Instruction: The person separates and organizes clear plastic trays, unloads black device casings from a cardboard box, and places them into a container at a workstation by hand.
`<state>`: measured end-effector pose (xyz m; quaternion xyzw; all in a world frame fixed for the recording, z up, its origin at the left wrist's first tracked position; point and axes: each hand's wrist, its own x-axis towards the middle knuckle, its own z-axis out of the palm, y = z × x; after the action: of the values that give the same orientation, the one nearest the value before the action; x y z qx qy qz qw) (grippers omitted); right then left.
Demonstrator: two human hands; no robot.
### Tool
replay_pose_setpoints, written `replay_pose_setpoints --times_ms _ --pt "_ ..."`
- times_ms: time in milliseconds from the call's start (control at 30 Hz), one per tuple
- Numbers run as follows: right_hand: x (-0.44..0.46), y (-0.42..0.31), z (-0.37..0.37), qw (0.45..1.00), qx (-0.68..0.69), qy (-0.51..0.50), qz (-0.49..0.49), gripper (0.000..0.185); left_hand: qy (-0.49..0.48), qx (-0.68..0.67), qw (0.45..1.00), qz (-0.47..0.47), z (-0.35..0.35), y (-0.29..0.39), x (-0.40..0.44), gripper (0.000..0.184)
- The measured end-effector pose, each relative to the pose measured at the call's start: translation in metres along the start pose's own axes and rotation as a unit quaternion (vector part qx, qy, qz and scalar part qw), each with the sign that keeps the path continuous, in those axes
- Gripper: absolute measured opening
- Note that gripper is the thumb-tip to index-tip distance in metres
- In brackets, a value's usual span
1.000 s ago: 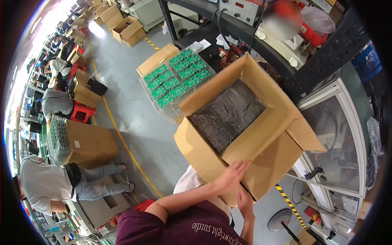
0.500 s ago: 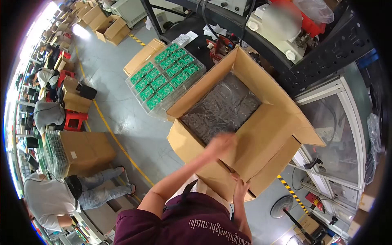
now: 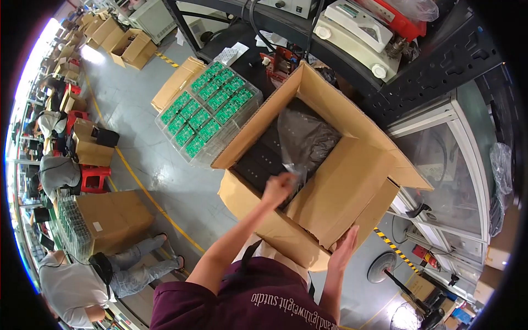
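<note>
My left hand point(image 3: 279, 188) pinches a sheet of clear plastic film point(image 3: 308, 137) and has it folded back inside an open cardboard box point(image 3: 368, 118). Beneath the film, black flat pieces with rows of small light dots point(image 3: 257, 159) are uncovered on the left side of the box. On the right, the film still lies over the contents. At the near right side of the box, my right hand point(image 3: 344, 248) holds the cardboard by a flap point(image 3: 344, 190); some of its fingers are hidden against the edge.
Clear trays of green circuit boards point(image 3: 206, 107) stand left of the box. Behind is a dark metal shelf point(image 3: 352, 66) with equipment. A framed glass cabinet point(image 3: 434, 159) and a fan point(image 3: 381, 268) are at right. A person point(image 3: 77, 283) works at lower left.
My left hand has moved left and pulled the film back, exposing the black pieces. The right hand has shifted right along the box edge. The view has turned slightly.
</note>
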<state>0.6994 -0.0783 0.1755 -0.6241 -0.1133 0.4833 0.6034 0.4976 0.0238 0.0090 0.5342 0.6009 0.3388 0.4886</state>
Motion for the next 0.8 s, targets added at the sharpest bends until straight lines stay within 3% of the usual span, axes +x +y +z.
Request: replay_pose_setpoints --times_ms 33,67,100,133,233,267,333,367,400,467,500,600,633,667,700,733,767,800 --pt "0.002 -0.006 0.005 0.994 -0.098 -0.039 -0.033 0.034 -0.127 -0.147 0.967 -0.167 -0.003 0.060 -0.020 0.039" --pt "0.003 -0.010 0.006 0.976 -0.195 -0.077 -0.065 0.034 -0.140 -0.293 0.945 -0.046 0.022 0.061 -0.035 0.036" --pt "0.007 -0.006 -0.004 0.976 -0.197 -0.072 -0.067 0.034 -0.213 -0.233 0.942 -0.110 0.031 0.073 -0.048 0.035" --pt "0.014 0.004 -0.021 0.975 -0.210 -0.044 -0.053 0.033 -0.219 -0.234 0.941 -0.108 0.037 0.078 -0.055 0.035" --pt "0.002 -0.016 -0.062 0.977 -0.205 0.011 -0.049 0.030 -0.240 -0.086 0.951 0.175 0.051 0.081 -0.054 0.031" --pt "-0.008 -0.028 -0.070 0.980 -0.189 0.024 -0.055 0.028 -0.249 -0.089 0.948 0.178 0.051 0.086 -0.052 0.031" --pt "-0.031 -0.050 -0.075 0.978 -0.186 0.063 -0.062 0.025 -0.088 0.115 0.943 0.300 0.046 0.100 -0.051 0.037" --pt "-0.040 -0.058 -0.080 0.976 -0.184 0.093 -0.068 0.023 -0.088 0.101 0.956 0.262 0.049 0.103 -0.048 0.054" --pt "-0.047 -0.062 -0.086 0.974 -0.179 0.112 -0.074 0.023 -0.105 0.094 0.952 0.272 0.056 0.101 -0.045 0.054" --pt "-0.061 -0.070 -0.101 0.974 -0.171 0.116 -0.093 0.020 -0.195 -0.084 0.972 0.097 0.072 0.093 -0.040 0.067" --pt "-0.067 -0.072 -0.113 0.972 -0.167 0.134 -0.099 0.020 -0.293 -0.132 0.947 -0.001 0.074 0.100 -0.038 0.076" --pt "-0.081 -0.078 -0.157 0.976 -0.118 0.154 -0.099 0.019 -0.306 -0.225 0.925 0.004 0.094 0.112 -0.040 0.078" --pt "-0.083 -0.082 -0.172 0.974 -0.129 0.157 -0.099 0.015 -0.323 -0.268 0.905 -0.062 0.096 0.119 -0.043 0.078" --pt "-0.083 -0.085 -0.185 0.973 -0.140 0.157 -0.098 0.012 -0.326 -0.264 0.906 -0.057 0.101 0.118 -0.044 0.078" --pt "-0.078 -0.083 -0.200 0.949 -0.239 0.141 -0.151 0.015 -0.306 -0.187 0.933 0.021 0.107 0.113 -0.043 0.077" --pt "-0.073 -0.077 -0.210 0.950 -0.235 0.139 -0.153 0.015 -0.280 -0.106 0.949 0.098 0.116 0.105 -0.044 0.076" --pt "-0.068 -0.071 -0.220 0.949 -0.253 0.137 -0.130 0.015 -0.290 -0.288 0.913 0.002 0.126 0.102 -0.044 0.080" --pt "-0.062 -0.069 -0.230 0.947 -0.272 0.132 -0.109 0.016 -0.285 -0.287 0.915 0.006 0.132 0.097 -0.047 0.080"
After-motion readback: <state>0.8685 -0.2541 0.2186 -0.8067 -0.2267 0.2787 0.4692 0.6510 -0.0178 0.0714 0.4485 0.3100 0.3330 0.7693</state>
